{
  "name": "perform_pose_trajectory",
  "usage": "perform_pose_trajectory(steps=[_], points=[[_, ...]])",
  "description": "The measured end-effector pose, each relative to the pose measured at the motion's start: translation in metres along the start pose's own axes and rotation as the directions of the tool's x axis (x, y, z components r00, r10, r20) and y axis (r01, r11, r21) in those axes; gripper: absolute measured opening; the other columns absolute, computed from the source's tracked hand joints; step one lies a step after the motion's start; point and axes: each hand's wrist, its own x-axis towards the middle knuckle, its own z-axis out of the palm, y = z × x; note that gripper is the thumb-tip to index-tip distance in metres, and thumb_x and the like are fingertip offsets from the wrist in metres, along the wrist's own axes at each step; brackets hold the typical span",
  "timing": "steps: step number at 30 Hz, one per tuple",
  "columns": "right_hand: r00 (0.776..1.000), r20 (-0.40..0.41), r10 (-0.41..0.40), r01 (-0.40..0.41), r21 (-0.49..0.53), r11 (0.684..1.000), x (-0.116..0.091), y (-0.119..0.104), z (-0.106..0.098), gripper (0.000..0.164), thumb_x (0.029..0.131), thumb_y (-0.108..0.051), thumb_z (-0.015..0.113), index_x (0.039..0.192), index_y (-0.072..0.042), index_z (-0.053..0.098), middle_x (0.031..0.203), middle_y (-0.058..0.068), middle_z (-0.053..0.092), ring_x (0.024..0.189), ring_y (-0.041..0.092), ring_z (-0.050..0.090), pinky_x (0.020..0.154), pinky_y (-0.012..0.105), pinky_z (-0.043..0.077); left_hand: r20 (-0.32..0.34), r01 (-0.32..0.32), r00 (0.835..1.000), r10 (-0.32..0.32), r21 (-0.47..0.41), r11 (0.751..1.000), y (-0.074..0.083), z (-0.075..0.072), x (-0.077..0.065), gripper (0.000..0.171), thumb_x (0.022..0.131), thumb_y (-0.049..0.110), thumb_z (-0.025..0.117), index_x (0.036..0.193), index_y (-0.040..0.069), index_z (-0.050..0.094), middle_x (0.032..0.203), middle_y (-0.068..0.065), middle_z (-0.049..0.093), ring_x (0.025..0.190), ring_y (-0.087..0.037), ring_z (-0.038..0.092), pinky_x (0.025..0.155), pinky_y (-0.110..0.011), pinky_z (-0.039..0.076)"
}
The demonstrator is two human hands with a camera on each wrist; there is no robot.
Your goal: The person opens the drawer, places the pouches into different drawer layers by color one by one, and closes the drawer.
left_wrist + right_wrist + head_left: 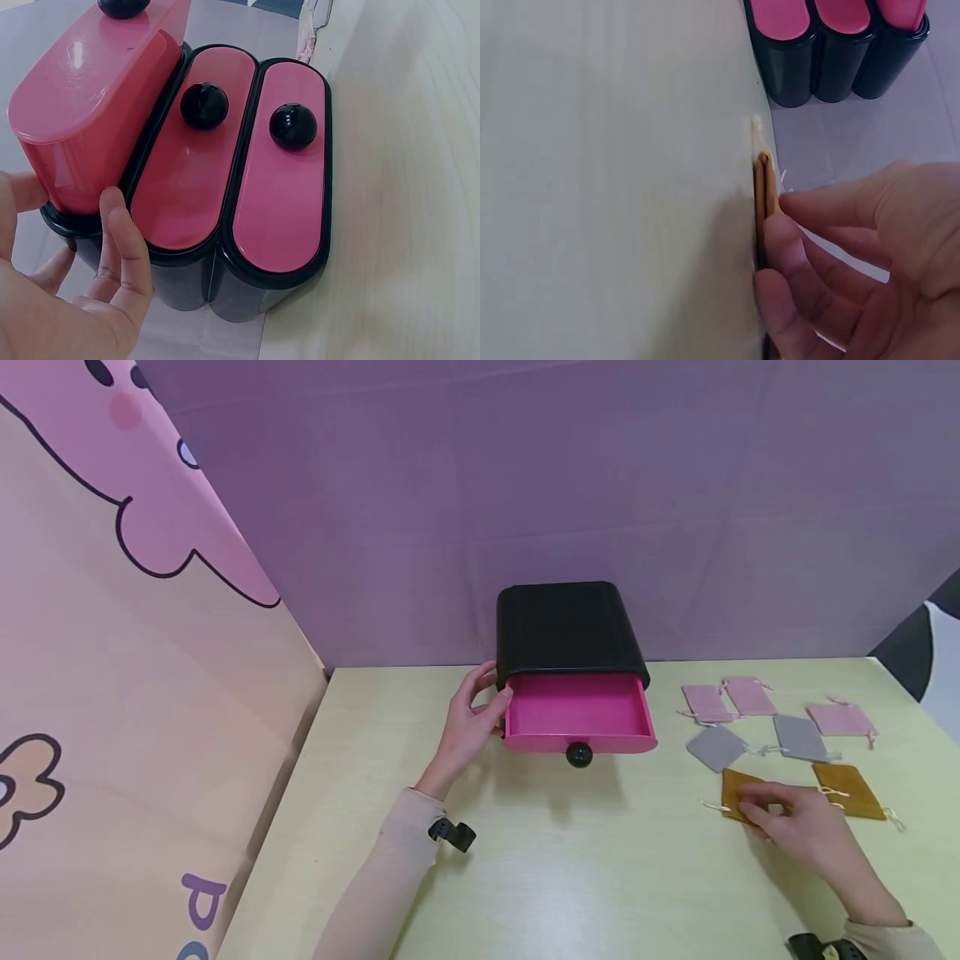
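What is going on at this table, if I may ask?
A person's left hand rests at the left side of a black drawer cabinet, whose pink top drawer stands open with nothing visible inside. The right hand appears to pinch a mustard drawstring pouch on the table. Another mustard pouch, two grey pouches and three pink pouches lie nearby.

A purple letter that looked like a capital "P" (204, 897) lay turned on its side, printed on a beige wall panel with black-outlined cartoon shapes (150, 693), close to the panel edge that ran along the left edge of the pale, wood-toned surface (330, 810). Just below it on the same panel was a blue-grey rounded character (193, 951), cut off in the head view; it resembled an "o", though its full form could not be told.
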Motion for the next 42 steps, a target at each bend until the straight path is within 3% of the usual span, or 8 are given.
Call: perform_pose_trajectory(steps=[5,8,13,19,29,42], points=[[0.997,-0.059,-0.048,0.048,-0.007,0.999,-0.0025,-0.0003,0.0047,0.022,0.099,-0.015,0.076,0.115,0.001,0.079,0.099,0.013,0.08,0.068,-0.002,0.047,0.057,0.024,0.04,0.007,-0.002,1.0,0.002,-0.003,1.0,0.0002,0.0001,-0.0003,0.057,0.106,0.023,0.065,0.16,0.02,0.047,0.156,-0.017,0.052,0.099,-0.033,0.077,0.067,-0.027,0.061],[0.992,-0.095,-0.077,0.073,-0.045,0.996,-0.0029,0.0007,0.0054,0.022,0.095,-0.012,0.078,0.113,0.001,0.079,0.093,0.011,0.079,0.068,-0.003,0.042,0.057,0.025,0.036,0.009,-0.001,1.0,0.001,0.0,1.0,-0.0002,0.0,-0.0006,0.057,0.106,0.023,0.065,0.16,0.02,0.046,0.157,-0.016,0.052,0.098,-0.032,0.076,0.069,-0.03,0.062],[0.996,-0.033,-0.082,0.079,-0.079,0.994,0.0008,0.0004,0.0026,0.029,0.097,-0.011,0.075,0.118,0.009,0.074,0.088,0.004,0.073,0.068,-0.001,0.044,0.057,0.025,0.036,0.003,-0.004,1.0,0.004,0.003,1.0,0.0003,-0.0007,-0.0018,0.057,0.106,0.023,0.065,0.16,0.021,0.046,0.156,-0.016,0.053,0.095,-0.029,0.076,0.072,-0.04,0.064],[0.998,0.036,-0.047,0.05,-0.095,0.994,0.005,-0.0024,-0.001,0.03,0.1,-0.016,0.072,0.118,0.007,0.075,0.09,0.005,0.075,0.072,0.003,0.05,0.061,0.024,0.039,0.004,-0.001,1.0,0.001,-0.008,1.0,0.0018,-0.0014,-0.0033,0.057,0.106,0.024,0.066,0.16,0.022,0.047,0.157,-0.015,0.053,0.095,-0.026,0.076,0.068,-0.03,0.061],[0.998,0.018,-0.054,0.056,-0.116,0.992,0.006,-0.0053,-0.0003,0.016,0.098,-0.015,0.073,0.104,-0.002,0.081,0.095,0.014,0.08,0.073,0.009,0.054,0.061,0.026,0.04,-0.009,0.004,1.0,-0.004,-0.011,1.0,0.002,-0.0016,-0.004,0.057,0.106,0.022,0.066,0.16,0.021,0.047,0.157,-0.016,0.053,0.09,-0.021,0.074,0.066,-0.026,0.058],[0.998,-0.013,-0.058,0.056,-0.134,0.989,0.0021,-0.0022,-0.0009,0.015,0.099,-0.016,0.074,0.104,-0.005,0.083,0.105,0.022,0.078,0.075,0.01,0.055,0.062,0.028,0.04,-0.004,-0.003,1.0,0.003,-0.007,1.0,0.0024,-0.0003,-0.0012,0.057,0.105,0.022,0.067,0.159,0.02,0.047,0.156,-0.017,0.053,0.087,-0.024,0.076,0.062,-0.027,0.058]])
